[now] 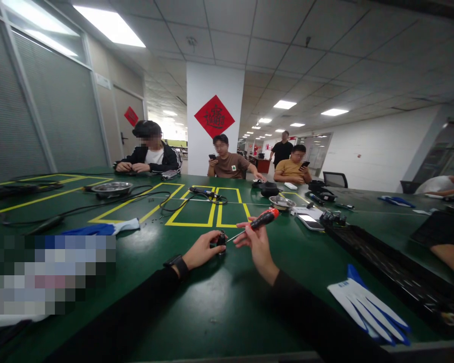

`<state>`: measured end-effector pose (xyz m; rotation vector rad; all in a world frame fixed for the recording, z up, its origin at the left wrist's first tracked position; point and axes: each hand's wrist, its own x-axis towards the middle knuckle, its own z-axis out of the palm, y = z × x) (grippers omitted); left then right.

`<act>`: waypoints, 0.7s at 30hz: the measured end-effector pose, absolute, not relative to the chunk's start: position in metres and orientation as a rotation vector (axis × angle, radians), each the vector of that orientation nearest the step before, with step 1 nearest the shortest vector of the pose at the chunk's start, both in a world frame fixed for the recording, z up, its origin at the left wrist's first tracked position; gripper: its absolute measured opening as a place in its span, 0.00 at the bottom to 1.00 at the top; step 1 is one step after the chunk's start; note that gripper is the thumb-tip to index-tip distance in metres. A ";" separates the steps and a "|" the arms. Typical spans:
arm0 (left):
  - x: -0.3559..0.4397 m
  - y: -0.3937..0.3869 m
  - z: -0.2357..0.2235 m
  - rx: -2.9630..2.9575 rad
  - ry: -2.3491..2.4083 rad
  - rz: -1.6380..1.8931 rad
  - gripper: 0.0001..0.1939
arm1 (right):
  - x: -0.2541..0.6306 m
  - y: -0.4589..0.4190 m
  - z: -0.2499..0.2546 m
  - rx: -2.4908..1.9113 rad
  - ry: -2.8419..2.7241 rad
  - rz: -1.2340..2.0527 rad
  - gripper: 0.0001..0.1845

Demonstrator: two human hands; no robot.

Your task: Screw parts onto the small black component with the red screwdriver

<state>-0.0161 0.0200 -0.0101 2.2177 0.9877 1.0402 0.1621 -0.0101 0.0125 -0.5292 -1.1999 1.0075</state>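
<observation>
My left hand (205, 250) is closed around a small dark metal part (222, 242) that stands on the green table (196, 302). In my right hand (260, 246) is a screwdriver with a red and black handle (265, 219). Its thin shaft slants down and left, and the tip is close to the small part. Whether the tip touches it I cannot tell. A dark watch is strapped on my left wrist.
White and blue gloves (369, 302) lie at the right, beside a long black tray (386, 267). A phone (309, 222) and a metal bowl (282, 202) sit farther back. Cables and another bowl (112, 188) are at the left. Several people sit around the table.
</observation>
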 end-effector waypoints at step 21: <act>-0.016 0.020 -0.009 2.222 0.975 1.024 0.15 | 0.163 -0.015 0.015 -0.472 -1.323 0.932 0.16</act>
